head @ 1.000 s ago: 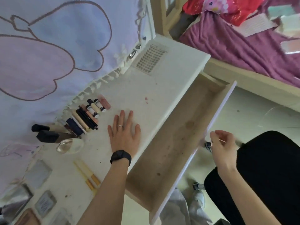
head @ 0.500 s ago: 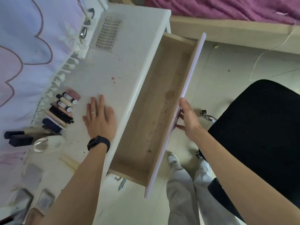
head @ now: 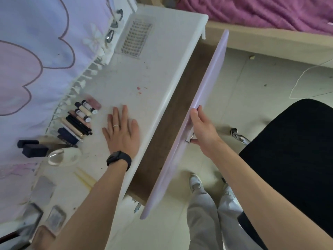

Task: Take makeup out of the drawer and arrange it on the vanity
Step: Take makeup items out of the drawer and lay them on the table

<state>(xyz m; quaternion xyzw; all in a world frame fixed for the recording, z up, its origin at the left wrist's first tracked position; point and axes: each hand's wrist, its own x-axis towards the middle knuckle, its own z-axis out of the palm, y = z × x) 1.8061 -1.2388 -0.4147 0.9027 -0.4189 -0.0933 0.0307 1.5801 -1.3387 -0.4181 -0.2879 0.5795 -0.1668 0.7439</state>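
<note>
A row of makeup tubes and pencils [head: 81, 120] lies at the back left of the white vanity top [head: 144, 78]. My left hand [head: 122, 130] rests flat on the vanity, just right of that row, holding nothing. The drawer stands partly out, and the strip of its brown wooden bottom [head: 180, 98] that shows is bare. My right hand [head: 203, 129] grips the lilac drawer front [head: 207, 83]: the fingers hook over its top edge and the thumb sits by the metal handle [head: 189, 139].
A black chair [head: 292, 159] stands to the right and a bed with a purple cover [head: 270, 15] at the back. On the vanity are a clear lash tray [head: 136, 38], dark bottles [head: 32, 148], a clear oval dish [head: 63, 156] and palettes [head: 54, 217]. My shoes [head: 195, 183] are under the drawer.
The drawer has slid in toward the vanity, showing less of its inside. My right hand came from beside the chair onto the drawer front. My left hand has stayed flat.
</note>
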